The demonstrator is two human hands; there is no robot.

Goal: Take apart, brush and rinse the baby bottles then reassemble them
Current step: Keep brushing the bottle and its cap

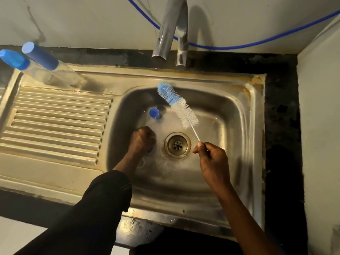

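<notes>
right hand (213, 159) pinches bottle brush (181, 107), left hand (141, 139) grips blue part (150, 150).

A steel sink (254, 111) is set into a dark counter (281, 107). Two blue-capped bottles (41, 56) are stood at the back of its drainboard (55, 126) — one blue cap (154, 113) is seen in the basin (211, 166).
</notes>
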